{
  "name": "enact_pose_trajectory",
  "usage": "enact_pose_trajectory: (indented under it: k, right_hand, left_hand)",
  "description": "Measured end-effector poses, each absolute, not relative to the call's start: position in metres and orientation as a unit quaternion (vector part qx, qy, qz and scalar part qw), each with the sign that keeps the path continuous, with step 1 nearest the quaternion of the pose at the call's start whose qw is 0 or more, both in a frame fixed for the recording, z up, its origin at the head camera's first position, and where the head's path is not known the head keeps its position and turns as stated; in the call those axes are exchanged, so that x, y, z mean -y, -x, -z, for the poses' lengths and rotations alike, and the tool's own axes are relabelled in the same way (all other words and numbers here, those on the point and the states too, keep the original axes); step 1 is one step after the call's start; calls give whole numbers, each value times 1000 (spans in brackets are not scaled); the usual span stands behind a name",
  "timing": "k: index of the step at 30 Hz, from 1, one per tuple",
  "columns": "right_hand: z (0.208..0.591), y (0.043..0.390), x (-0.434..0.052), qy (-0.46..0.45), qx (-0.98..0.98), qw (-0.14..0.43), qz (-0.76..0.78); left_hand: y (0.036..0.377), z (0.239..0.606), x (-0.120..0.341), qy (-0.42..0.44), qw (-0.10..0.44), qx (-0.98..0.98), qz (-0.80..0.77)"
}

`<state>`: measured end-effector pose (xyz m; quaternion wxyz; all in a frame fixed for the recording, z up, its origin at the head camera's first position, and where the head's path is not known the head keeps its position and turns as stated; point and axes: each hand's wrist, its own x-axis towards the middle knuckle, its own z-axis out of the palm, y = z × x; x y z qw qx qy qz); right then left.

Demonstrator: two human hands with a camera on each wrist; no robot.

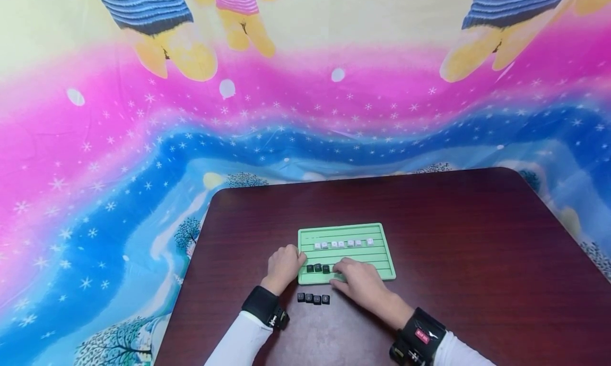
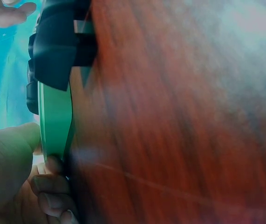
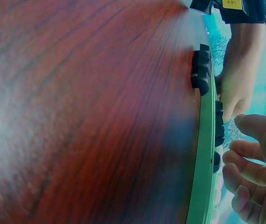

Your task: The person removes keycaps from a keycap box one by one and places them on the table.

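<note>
A green ridged tray (image 1: 382, 249) lies on the dark wooden table (image 1: 477, 238). It carries a row of white keycaps (image 1: 341, 244) and, lower down, a short row of black keycaps (image 1: 317, 269). My left hand (image 1: 285, 265) grips the tray's left edge, thumb on top and fingers (image 2: 49, 186) curled under the tray rim (image 2: 53, 121). My right hand (image 1: 359, 279) hovers over the tray's near row, its fingertips beside the black keycaps. In the right wrist view its loosely curled fingers (image 3: 249, 177) hold nothing, close to a black keycap (image 3: 215, 161) on the tray edge (image 3: 202, 186).
Several more black keycaps (image 1: 313, 298) (image 3: 201, 70) sit in a row on the table just in front of the tray, between my wrists. A bright patterned cloth (image 1: 143, 143) hangs behind and around the table. Bare wood stretches to the right.
</note>
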<state>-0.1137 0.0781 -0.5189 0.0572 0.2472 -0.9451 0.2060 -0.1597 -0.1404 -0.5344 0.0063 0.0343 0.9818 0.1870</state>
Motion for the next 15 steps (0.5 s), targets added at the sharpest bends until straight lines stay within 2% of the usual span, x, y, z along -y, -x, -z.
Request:
enact_pose_trajectory:
  k: [15]
  right_hand:
    - [518,119,-81,-234,948,59,-209]
  left_hand:
    - [160,536,141,-39,-1,-981,-190]
